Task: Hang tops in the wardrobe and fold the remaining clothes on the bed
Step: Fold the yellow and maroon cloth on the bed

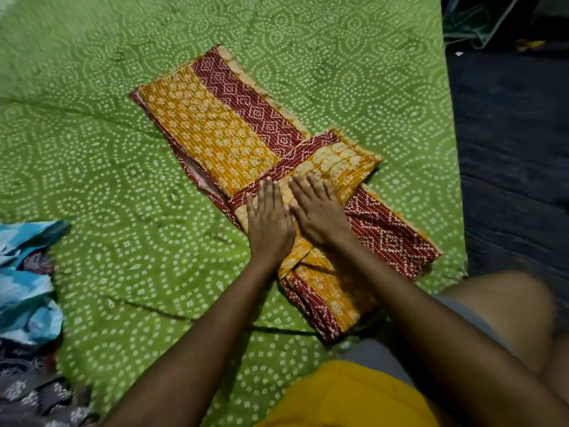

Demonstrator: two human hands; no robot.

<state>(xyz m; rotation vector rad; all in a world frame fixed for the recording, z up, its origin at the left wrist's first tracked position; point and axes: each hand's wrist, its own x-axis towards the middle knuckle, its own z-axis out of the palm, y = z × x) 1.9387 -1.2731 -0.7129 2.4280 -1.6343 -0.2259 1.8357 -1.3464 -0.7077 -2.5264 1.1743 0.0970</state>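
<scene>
1. My left hand (270,224) and right hand (320,212) lie side by side, fingers straight and flat, pressing the folded-over flap of the yellow and maroon cloth (215,124); neither grips anything
2. The cloth stretches away beyond my fingertips on the green bedspread (92,167), with its near end bunched under my wrists
3. I judge this the folding step: the crease is being smoothed, and next the long far part needs bringing over
4. Right of my fingers the bed edge (452,167) is near; left there is open spread, then a pile of blue clothes (27,288)
</scene>
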